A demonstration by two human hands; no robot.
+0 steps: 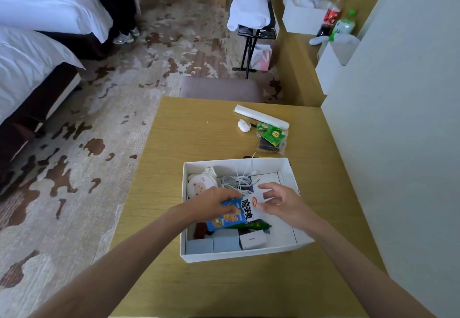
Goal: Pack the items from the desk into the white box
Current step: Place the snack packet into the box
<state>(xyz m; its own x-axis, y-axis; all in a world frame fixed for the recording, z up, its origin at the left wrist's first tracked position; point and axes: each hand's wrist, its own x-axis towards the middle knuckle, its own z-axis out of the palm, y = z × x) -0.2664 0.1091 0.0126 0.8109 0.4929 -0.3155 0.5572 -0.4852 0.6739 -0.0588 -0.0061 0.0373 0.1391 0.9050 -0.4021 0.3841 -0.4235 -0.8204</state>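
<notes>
The white box [239, 255] sits on the yellow desk [189, 133]. Over it my left hand [214, 202] grips a blue and white snack packet [236, 214] by its left side. My right hand [281, 202] touches the packet's right end with spread fingers. Inside the box lie a coiled white cable [236, 181], a white cloth with a bear print [199, 184], a green packet [256, 225], grey-blue boxes [219, 243] and a small white box [252, 240]. On the desk beyond the box are a white mouse [244, 125], a long white roll [261, 116] and green tea bags [272, 134].
A wall [398, 143] runs along the desk's right side. A padded stool [221, 88] stands at the desk's far edge. Beds are at left, and a person's legs [117, 6] stand near them. Bottles [333, 16] and white bags stand on a far counter.
</notes>
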